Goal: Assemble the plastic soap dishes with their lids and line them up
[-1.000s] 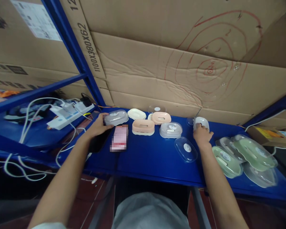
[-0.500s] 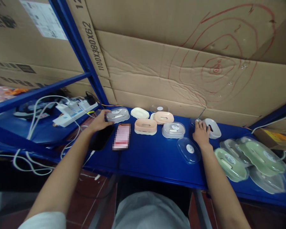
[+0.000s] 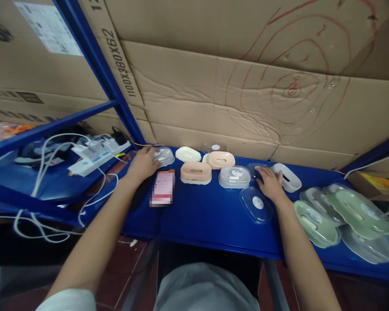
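Note:
My left hand (image 3: 145,164) lies over a clear-lidded grey soap box (image 3: 164,155) at the back left of the blue shelf (image 3: 207,216), fingers curled on its near side. My right hand (image 3: 269,183) rests with fingers spread on a small clear lid (image 3: 255,169) beside a white soap dish (image 3: 287,176). A loose clear oval lid (image 3: 256,204) lies just in front of that hand. Between my hands stand two pink soap dishes (image 3: 196,172), a white lidded box (image 3: 234,176) and a white dish (image 3: 187,153). A phone (image 3: 162,187) lies by my left wrist.
Green soap boxes with clear lids (image 3: 343,216) are heaped at the right end. A white power strip (image 3: 94,154) and several cables sit on the lower blue shelf to the left. Cardboard boxes (image 3: 233,86) form the wall behind. A blue upright post (image 3: 97,65) stands back left.
My right hand let go of the white soap dish and slid left onto the small clear lid. My left hand moved further onto the grey lidded box.

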`<state>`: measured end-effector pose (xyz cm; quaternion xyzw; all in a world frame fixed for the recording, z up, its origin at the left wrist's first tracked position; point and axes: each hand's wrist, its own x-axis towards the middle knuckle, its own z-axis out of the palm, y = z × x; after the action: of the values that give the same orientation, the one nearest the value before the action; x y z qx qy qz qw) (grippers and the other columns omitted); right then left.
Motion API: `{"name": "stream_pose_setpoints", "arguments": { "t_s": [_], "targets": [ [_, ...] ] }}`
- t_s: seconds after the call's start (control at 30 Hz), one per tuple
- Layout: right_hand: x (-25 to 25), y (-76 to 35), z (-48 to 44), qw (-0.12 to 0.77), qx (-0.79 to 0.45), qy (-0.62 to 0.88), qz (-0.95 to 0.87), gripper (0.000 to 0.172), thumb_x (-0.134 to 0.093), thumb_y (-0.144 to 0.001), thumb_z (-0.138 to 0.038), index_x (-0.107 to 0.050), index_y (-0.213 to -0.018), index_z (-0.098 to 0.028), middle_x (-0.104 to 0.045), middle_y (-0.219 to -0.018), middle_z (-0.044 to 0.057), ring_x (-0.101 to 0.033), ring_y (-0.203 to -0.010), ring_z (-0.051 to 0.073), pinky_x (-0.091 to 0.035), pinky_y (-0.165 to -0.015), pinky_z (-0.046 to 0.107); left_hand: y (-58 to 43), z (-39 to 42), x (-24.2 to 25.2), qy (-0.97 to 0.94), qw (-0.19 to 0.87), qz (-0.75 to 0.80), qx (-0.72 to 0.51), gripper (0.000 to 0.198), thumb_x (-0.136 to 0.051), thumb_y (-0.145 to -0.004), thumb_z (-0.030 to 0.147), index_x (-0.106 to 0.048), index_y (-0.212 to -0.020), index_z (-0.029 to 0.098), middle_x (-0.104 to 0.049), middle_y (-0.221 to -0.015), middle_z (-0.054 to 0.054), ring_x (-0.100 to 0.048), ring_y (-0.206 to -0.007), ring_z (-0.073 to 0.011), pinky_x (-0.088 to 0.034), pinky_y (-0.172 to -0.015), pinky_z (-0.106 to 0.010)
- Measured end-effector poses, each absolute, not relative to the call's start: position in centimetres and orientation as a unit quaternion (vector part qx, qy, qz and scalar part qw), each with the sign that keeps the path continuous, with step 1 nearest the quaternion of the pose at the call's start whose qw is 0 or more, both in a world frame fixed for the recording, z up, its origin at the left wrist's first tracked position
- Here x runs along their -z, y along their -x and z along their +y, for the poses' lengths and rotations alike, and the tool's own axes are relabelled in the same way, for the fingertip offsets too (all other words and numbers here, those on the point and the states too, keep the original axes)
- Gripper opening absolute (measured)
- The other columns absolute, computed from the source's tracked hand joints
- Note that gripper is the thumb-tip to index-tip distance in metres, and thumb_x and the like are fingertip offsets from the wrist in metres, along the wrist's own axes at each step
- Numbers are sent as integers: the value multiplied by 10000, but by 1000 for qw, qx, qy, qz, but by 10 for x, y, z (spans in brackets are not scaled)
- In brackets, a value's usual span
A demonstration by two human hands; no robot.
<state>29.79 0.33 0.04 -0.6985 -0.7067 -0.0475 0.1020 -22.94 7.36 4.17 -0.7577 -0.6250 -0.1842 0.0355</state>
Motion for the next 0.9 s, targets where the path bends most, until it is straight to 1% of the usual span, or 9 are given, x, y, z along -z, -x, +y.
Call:
{"name": "stream_pose_setpoints", "arguments": {
  "t_s": [0.03,0.1,0.2,0.27,0.37,0.47,0.67,0.8,0.9],
  "targets": [
    [-4,-296,1,99,47,699,-707,523,-427,-1018,-233,-548,-1526,-224,-575,-1577,142,-483,-1470,342,-155,-1246,750,222,77,-45,770,42,-613,173,480,-586,-893,195,-617,-1370,156,-602,-1481,-187,-567,-1396,-381,-447,-1193,-533],
    [-13,-289,-4,90,45,697,-710,482,-408,-1046,-253,-579,-1494,-207,-611,-1540,147,-534,-1427,335,-247,-1241,679,205,86,-51,796,46,-586,144,457,-562,-912,182,-645,-1362,192,-651,-1449,-140,-595,-1376,-330,-454,-1184,-469],
    [-27,-274,-14,70,43,691,-719,430,-401,-1080,-303,-630,-1430,-205,-670,-1463,149,-609,-1340,320,-399,-1156,525,174,107,-54,828,45,-550,96,424,-552,-921,158,-688,-1321,195,-698,-1410,-133,-623,-1340,-309,-417,-1184,-455],
    [-34,-264,-21,51,42,689,-722,396,-399,-1090,-310,-669,-1361,-208,-714,-1383,152,-653,-1272,311,-435,-1098,471,154,121,-53,845,37,-530,62,419,-606,-879,143,-720,-1277,208,-721,-1387,-123,-635,-1322,-307,-402,-1173,-456],
    [-39,-253,-30,13,30,694,-719,345,-422,-1093,-337,-725,-1185,-199,-777,-1195,144,-721,-1128,299,-474,-1006,433,133,137,-48,857,21,-515,19,333,-682,-821,157,-776,-1135,220,-781,-1246,-109,-705,-1179,-292,-448,-1089,-422],
    [-40,-249,-35,-20,14,703,-711,340,-454,-1092,-398,-729,-1099,-199,-792,-1119,134,-748,-1051,292,-495,-920,405,126,141,-45,861,16,-509,10,231,-677,-851,180,-793,-1049,204,-777,-1231,-131,-725,-1124,-287,-466,-1041,-405],
    [-44,-248,-40,-46,-3,723,-689,359,-449,-1097,-432,-701,-1220,-207,-780,-1203,137,-747,-1087,305,-503,-895,413,129,129,-49,868,8,-491,72,254,-584,-1004,276,-746,-1181,193,-758,-1296,-123,-696,-1210,-287,-487,-1026,-381],
    [-48,-247,-39,-44,-2,727,-685,373,-434,-1104,-432,-686,-1269,-212,-768,-1245,132,-740,-1112,313,-505,-893,421,131,112,-61,864,6,-485,136,255,-552,-1048,286,-712,-1214,175,-756,-1279,-119,-717,-1148,-264,-516,-982,-357],
    [-50,-249,-44,-41,0,725,-687,379,-431,-1105,-428,-672,-1308,-217,-765,-1255,122,-736,-1116,316,-506,-877,423,131,81,-74,859,15,-478,182,260,-546,-1073,293,-688,-1251,167,-741,-1291,-124,-705,-1187,-274,-517,-1014,-381]
  ]
}}
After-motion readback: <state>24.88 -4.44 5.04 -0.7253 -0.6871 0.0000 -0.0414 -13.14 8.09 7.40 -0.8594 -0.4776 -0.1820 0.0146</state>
